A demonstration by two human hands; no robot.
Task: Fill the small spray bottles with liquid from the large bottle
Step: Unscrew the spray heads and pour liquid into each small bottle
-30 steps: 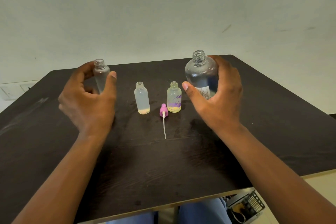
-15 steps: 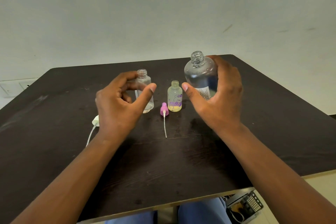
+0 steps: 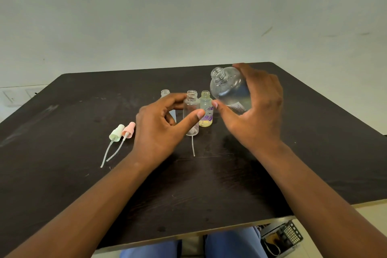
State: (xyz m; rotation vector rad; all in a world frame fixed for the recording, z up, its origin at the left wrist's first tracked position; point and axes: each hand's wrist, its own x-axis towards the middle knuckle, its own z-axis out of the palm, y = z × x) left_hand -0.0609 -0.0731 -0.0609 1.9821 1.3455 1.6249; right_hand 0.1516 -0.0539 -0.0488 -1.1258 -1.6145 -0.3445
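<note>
Left hand [image 3: 161,125]: pinches the clear small bottle [image 3: 191,111] upright, thumb and fingers on its sides
Right hand [image 3: 254,111]: wraps the big bottle [image 3: 230,90], tipped leftward, mouth open
Pour: bring that mouth right over the small neck, tilt slowly
Risk: narrow neck, likely spills onto the table [image 3: 209,184]

Three small bottles [image 3: 191,109] in a row — large bottle [image 3: 230,88] right, spray caps [image 3: 122,132] left.
</note>
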